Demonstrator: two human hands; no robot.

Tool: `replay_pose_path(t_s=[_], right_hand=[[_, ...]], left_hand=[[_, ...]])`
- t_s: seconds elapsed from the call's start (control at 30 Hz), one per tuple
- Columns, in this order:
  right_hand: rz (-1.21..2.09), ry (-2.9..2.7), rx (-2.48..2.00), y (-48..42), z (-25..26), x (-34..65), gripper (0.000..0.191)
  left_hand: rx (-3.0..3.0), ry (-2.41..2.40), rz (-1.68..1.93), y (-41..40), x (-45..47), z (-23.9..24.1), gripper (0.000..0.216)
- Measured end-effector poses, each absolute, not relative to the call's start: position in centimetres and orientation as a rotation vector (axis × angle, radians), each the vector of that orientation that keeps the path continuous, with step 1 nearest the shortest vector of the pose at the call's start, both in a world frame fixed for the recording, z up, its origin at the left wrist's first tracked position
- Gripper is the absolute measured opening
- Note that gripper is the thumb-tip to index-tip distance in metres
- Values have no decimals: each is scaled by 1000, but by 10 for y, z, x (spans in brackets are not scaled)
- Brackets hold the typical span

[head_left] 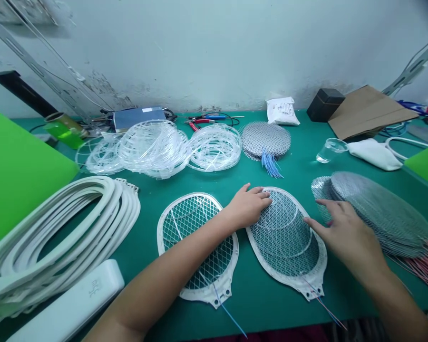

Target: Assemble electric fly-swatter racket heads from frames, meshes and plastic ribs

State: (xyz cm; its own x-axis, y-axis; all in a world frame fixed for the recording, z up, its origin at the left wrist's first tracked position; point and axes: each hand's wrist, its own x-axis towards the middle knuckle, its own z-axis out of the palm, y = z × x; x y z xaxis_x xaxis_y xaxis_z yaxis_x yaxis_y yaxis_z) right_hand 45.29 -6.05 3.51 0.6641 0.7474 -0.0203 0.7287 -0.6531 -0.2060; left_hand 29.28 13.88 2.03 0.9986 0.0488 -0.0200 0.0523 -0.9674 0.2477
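You are at a big green table (292, 171). On your left sits a large pile of white oval frames (57, 232), stacked flat, and a long white box (71, 299) lies near the table's front edge just beside them. On your right is a thick stack of grey mesh sheets (378, 209) with red wires at its near end. At the back lie heaps of clear plastic rings (157, 147), and a smaller pile of round mesh (266, 138) with blue wires sticking out toward you.

Right in front of you lie two white racket heads, side by side. The left racket head (196, 244) lies under your left forearm. The right racket head (287, 235) has fine mesh laid on top of it, and thin wires trail from its near end.

Your left hand (248, 206) lies flat on the far left edge of the right racket head, fingers stretched out and close together, pressing down and gripping nothing. Your right hand (342, 230) is flat too, fingers spread loosely, its fingertips touching the right edge of that same racket head. It holds nothing

A small clear cup (331, 149) lies tipped on its side farther back on the right
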Motion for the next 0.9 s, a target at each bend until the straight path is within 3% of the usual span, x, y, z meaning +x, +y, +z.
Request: replay_pose_path(t_s=[0.17,0.47,0.67,0.8,0.9], right_hand=[[109,-1897,-2246,-63,6,445,55],[265,-1929,-2158,-70,16,459,69],[193,-1905,-1884,-104,19,442,27],[282,-1855,-1861,-111,12,437,22],[298,-1840,-1866,-106,9,439,21]], left_hand=[[2873,75,-40,143,292,21,43],[2919,-43,-55,151,302,37,41],[3067,-88,-46,128,317,54,35],[3059,-274,-126,92,302,68,15],[2998,-420,-87,63,279,68,18]])
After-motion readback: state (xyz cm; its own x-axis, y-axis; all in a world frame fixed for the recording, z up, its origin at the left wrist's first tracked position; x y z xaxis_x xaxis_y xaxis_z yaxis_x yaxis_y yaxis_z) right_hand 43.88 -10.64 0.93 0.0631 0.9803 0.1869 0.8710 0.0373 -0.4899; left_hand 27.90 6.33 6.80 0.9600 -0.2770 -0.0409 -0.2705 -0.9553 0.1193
